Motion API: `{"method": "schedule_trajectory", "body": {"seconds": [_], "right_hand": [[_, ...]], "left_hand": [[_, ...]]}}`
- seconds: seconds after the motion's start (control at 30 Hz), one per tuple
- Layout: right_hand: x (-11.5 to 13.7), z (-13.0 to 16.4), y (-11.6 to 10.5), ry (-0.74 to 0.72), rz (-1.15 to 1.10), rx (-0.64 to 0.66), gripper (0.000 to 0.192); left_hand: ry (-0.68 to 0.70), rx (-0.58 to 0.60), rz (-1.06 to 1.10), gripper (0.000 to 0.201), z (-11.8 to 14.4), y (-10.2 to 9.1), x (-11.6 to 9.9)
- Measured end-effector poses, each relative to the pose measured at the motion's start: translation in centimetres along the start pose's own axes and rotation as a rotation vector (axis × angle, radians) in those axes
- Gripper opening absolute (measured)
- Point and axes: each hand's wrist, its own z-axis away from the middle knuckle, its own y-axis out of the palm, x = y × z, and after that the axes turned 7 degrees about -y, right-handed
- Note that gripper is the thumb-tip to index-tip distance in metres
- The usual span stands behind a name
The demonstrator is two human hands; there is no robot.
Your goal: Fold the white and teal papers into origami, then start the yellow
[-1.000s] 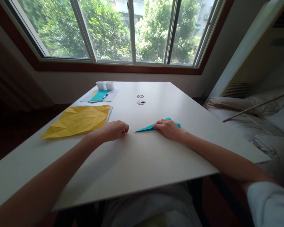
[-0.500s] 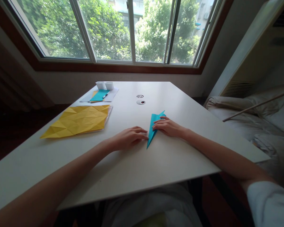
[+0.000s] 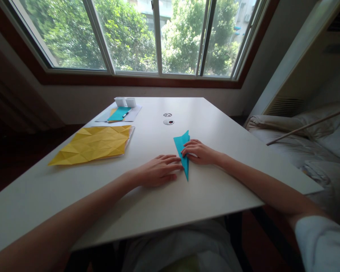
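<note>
A narrow teal folded paper (image 3: 183,149) lies flat on the white table (image 3: 164,196), its sharp tip pointing toward me. My right hand (image 3: 200,152) rests on the paper's right side, fingertips pressing it down. My left hand (image 3: 158,170) lies flat on the table with fingers spread, its fingertips touching the paper's left edge near the tip.
A large creased yellow sheet (image 3: 93,144) lies at the left. At the far left corner sit two small white cups (image 3: 125,101) and papers with a teal sheet and a pen (image 3: 119,113). Two round cable holes (image 3: 168,119) lie beyond the paper. A bed (image 3: 306,139) stands to the right.
The teal paper has turned from lying sideways to pointing its tip toward me. My left hand opened from a loose fist and slid right up to the paper's edge.
</note>
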Motion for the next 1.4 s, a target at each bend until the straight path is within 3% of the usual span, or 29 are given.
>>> {"method": "schedule_trajectory", "body": {"seconds": [0.2,0.33,0.53,0.77,0.9,1.4], "right_hand": [[0.2,-0.1,0.0,0.011,0.045,0.011,0.02],[0.1,0.1,0.2,0.019,0.102,-0.047,0.024],[0.1,0.0,0.7,0.137,0.008,-0.096,0.038],[0.6,-0.4,1.0,0.194,-0.064,0.021,0.03],[0.8,-0.4,0.9,0.203,-0.034,0.066,0.036],[0.8,-0.3,1.2,0.259,-0.065,0.059,0.038]], "left_hand": [[-0.002,0.011,0.018,0.037,-0.2,0.1,-0.1],[-0.003,0.019,0.015,0.038,-0.2,0.2,0.1],[0.004,0.005,0.038,0.038,-0.2,0.2,0.1],[0.007,-0.012,0.01,0.038,-0.2,0.2,0.1],[-0.008,-0.024,-0.048,0.037,-0.1,-0.2,-0.3],[0.087,-0.056,-0.043,0.037,-0.5,0.6,-2.1]]}}
